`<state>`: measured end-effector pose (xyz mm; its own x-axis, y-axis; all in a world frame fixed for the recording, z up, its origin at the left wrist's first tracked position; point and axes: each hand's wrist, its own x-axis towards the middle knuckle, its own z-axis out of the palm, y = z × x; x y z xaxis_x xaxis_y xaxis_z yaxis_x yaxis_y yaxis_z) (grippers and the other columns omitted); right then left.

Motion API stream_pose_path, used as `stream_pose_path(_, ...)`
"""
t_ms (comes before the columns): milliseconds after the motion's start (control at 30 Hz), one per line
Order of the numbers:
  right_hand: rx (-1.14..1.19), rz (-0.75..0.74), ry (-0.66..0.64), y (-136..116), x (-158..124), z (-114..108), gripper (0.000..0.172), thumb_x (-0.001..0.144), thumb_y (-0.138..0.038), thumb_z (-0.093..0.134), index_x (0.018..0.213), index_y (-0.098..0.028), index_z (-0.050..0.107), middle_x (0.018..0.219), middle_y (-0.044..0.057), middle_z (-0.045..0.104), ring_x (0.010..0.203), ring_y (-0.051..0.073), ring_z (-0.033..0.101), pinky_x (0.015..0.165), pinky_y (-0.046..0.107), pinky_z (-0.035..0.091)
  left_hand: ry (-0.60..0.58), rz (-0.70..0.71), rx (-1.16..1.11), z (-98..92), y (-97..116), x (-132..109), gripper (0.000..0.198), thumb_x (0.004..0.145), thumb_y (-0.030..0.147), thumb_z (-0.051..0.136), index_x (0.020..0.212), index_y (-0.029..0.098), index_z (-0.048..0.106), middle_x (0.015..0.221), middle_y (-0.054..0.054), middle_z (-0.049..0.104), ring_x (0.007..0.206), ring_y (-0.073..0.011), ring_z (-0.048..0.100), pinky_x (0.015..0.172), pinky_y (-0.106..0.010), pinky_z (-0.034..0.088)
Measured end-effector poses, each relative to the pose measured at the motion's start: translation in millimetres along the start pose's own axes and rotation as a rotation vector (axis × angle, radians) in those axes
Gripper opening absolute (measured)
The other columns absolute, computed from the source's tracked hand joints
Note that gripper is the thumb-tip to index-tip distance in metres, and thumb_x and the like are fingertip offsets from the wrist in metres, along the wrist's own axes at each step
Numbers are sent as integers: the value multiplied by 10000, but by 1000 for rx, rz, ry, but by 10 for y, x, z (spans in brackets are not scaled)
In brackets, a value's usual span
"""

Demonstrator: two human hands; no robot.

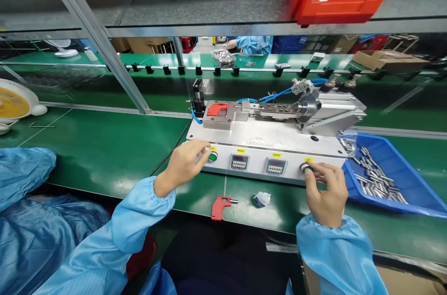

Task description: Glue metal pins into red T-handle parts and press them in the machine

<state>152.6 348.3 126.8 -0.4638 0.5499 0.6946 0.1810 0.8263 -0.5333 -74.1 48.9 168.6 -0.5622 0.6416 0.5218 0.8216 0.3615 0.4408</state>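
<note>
A white press machine (223,134) sits on the green bench, with a red pistol-shaped part (217,108) clamped in its metal block. My left hand (185,164) is beside the green button (213,157) at the machine's left front; its thumb and fingers are apart and hold nothing. At the right front, my right hand (326,190) touches the other round button (306,167) with its fingertips, fingers apart and partly bent. Another red part (219,208) with a metal pin lies at the bench edge between my hands, near a small white bottle (261,199).
A blue tray (422,192) of metal pins stands right of the machine. Overhead is a shelf with a red bin (342,9). A metal post (101,34) slants on the left, near a fan (16,102). Blue sleeves (24,174) of a neighbour reach in at left; another person works behind.
</note>
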Motion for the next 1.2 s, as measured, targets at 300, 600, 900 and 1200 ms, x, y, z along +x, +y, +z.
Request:
stream_pose_path(300, 83, 0, -66, 28, 93, -83, 244, 959, -475, 649, 975, -256, 756, 1002, 89, 670, 848, 237, 685, 705, 401, 634, -412, -104, -47, -10, 4, 76, 177, 997, 278, 545, 1159, 272, 617, 902, -32, 743, 808, -253, 713, 706, -310, 459)
stream_pose_path(600, 86, 33, -65, -2, 102, -94, 233, 958, -438, 686, 990, -227, 780, 995, 83, 686, 807, 201, 674, 713, 359, 627, -524, -131, 120, -59, 89, 128, 126, 1031, 256, 508, 1154, 272, 531, 990, -6, 772, 836, -237, 743, 680, -300, 436)
stream_pose_path(900, 101, 59, -53, -81, 109, -88, 239, 945, -456, 682, 954, -233, 769, 972, 71, 694, 799, 198, 681, 703, 349, 630, -367, -125, 195, 75, 113, -22, 169, 1051, 237, 477, 1203, 242, 552, 936, -20, 755, 821, -224, 740, 645, -297, 455)
stream_pose_path(1200, 150, 257, 12, -78, -492, -229, 403, 928, -590, 664, 975, -201, 755, 920, 100, 735, 792, 221, 686, 728, 361, 591, -468, 37, -93, 352, 386, -1008, 328, 1009, 307, 625, 1320, 240, 546, 1169, -71, 689, 982, -231, 721, 839, -341, 591)
